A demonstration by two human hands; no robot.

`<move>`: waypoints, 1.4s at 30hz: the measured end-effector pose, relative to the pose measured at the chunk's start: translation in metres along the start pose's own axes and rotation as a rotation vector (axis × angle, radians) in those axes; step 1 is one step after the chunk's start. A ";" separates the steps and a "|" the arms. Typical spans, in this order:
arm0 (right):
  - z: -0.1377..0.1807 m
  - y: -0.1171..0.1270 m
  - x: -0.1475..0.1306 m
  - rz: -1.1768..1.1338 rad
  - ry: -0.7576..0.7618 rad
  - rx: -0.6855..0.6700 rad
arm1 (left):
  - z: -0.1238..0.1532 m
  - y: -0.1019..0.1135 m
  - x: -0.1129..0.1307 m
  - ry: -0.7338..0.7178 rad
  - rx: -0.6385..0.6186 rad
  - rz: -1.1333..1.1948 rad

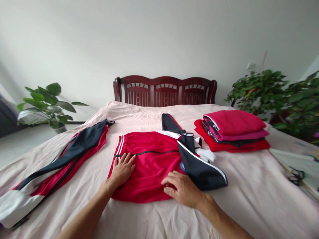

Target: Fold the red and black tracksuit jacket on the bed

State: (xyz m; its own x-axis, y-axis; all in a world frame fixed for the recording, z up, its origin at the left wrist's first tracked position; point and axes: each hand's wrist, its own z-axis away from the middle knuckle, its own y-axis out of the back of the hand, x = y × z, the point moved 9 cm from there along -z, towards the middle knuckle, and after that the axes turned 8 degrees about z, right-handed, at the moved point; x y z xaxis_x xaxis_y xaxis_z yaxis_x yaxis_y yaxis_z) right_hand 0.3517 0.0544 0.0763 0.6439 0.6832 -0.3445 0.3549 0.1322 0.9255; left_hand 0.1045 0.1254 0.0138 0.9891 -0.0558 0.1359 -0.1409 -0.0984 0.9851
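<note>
The red jacket (149, 166) lies flat in the middle of the bed (249, 199), its zipper line running left to right. The left hand (122, 170) rests on the jacket's left part, fingers spread flat and pointing toward the headboard (164, 91), gripping nothing. The right hand (183, 191) presses on the jacket's near right edge, fingers loosely bent and pointing left, just beside the dark folded sleeve (199, 162) (it seems to pinch nothing). Right of the jacket sits a stack of folded clothes (234, 131); left of it lie trousers (64, 156).
</note>
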 end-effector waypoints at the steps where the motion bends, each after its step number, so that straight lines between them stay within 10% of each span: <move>1: 0.000 -0.005 -0.003 -0.007 0.012 -0.016 | 0.000 0.001 0.000 -0.002 0.001 -0.001; 12: 0.009 -0.031 -0.010 -0.113 0.094 -0.234 | -0.002 0.006 0.004 0.026 0.026 -0.023; 20: -0.017 0.008 0.044 0.252 -0.146 0.095 | 0.002 0.010 0.007 0.024 0.088 -0.032; 31: 0.013 0.008 0.077 0.469 -0.197 -0.106 | 0.002 0.009 0.006 0.034 0.119 -0.040; 42: 0.017 0.019 0.101 0.596 -0.364 -0.022 | 0.003 0.011 0.005 0.028 0.170 -0.035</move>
State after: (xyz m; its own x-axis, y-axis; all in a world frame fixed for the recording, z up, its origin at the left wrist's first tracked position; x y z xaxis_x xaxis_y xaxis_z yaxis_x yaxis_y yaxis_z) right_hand 0.4354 0.1136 0.0566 0.9120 0.3603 0.1960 -0.1411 -0.1732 0.9747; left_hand 0.1079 0.1212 0.0249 0.9940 -0.0221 0.1069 -0.1089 -0.2669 0.9576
